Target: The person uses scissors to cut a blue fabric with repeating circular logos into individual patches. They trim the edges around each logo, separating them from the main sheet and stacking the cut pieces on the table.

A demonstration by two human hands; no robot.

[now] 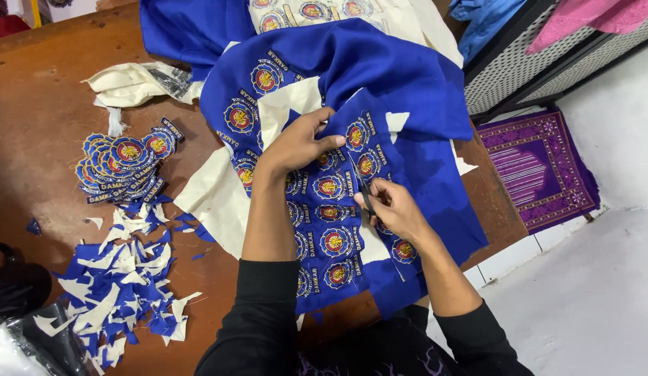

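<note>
A blue cloth (380,76) with rows of round embroidered badges lies over a brown wooden table (38,104). My left hand (296,143) pinches the upper edge of a badge strip (327,230) and holds it flat. My right hand (397,212) grips dark scissors (366,191), whose blades point up into the cloth between two badge columns. Both forearms wear black sleeves pushed up.
A pile of cut-out badges (122,163) sits at the left. Blue and white fabric scraps (122,278) litter the table's near left. Cream backing cloth (139,80) lies behind. A purple patterned mat (536,167) lies on the floor at the right, below a dark mesh rack (526,63).
</note>
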